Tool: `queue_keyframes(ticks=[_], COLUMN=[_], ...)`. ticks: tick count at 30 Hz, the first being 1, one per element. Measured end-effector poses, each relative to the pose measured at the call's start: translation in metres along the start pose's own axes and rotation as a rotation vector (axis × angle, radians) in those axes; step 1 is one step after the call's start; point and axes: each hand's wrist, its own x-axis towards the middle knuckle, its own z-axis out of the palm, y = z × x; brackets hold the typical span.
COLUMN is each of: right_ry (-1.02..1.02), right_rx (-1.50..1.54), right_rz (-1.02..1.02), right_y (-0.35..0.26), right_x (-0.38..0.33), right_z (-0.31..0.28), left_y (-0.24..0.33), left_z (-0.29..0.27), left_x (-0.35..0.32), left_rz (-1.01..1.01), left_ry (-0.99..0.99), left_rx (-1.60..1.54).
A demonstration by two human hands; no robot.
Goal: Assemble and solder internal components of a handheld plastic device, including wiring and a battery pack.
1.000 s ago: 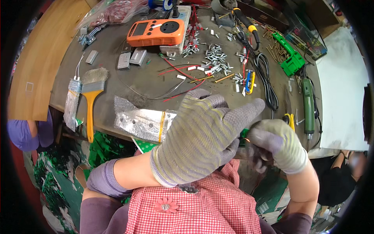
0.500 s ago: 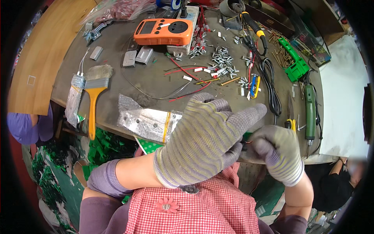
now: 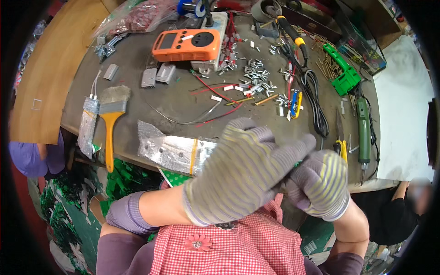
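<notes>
Both my hands wear grey gloves with yellow-green stripes and meet over the table's front edge. My left hand [image 3: 236, 172] has its thumb and fingers brought together at the right, touching my right hand [image 3: 323, 183], whose fingers are curled tight. Between them only a dark bit and a speck of green show; the gloves hide the rest, so I cannot make out what they hold. Just left of my left hand lies a bubble-wrapped packet [image 3: 176, 153] with a yellow band.
An orange meter [image 3: 185, 45] lies on a white block at the back. Loose screws [image 3: 259, 75], red wires [image 3: 213, 87] and a yellow-blue cutter [image 3: 296, 104] lie mid-table. A soldering iron [image 3: 293, 34], yellow-handled scissors [image 3: 340, 142] and a green screwdriver [image 3: 363, 128] are right; a paintbrush [image 3: 110, 123] is left.
My right hand has moved left and closed in against my left hand. The green bit and wire seen between them are now mostly covered. The view has shifted slightly.
</notes>
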Motion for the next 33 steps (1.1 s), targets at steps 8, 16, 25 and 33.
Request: queue_keyframes(ticks=[8,16,25,33], right_ry=[0.421,0.193,0.934,1.690], right_rx=[0.120,-0.163,0.526,0.904], right_rz=[0.660,0.093,0.247,0.827], right_y=[0.086,0.175,0.110,0.040], right_x=[0.044,0.140,0.070,-0.013], right_z=[-0.011,0.026,-0.013,-0.025], left_y=[-0.001,-0.080,-0.072,0.000], left_z=[-0.013,-0.039,-0.031,-0.039], left_x=[-0.002,-0.013,-0.026,-0.030], left_rz=[-0.099,-0.450,-0.353,0.096], left_ry=[0.081,0.067,0.256,-0.051], left_rx=[-0.043,0.170,0.210,-0.098])
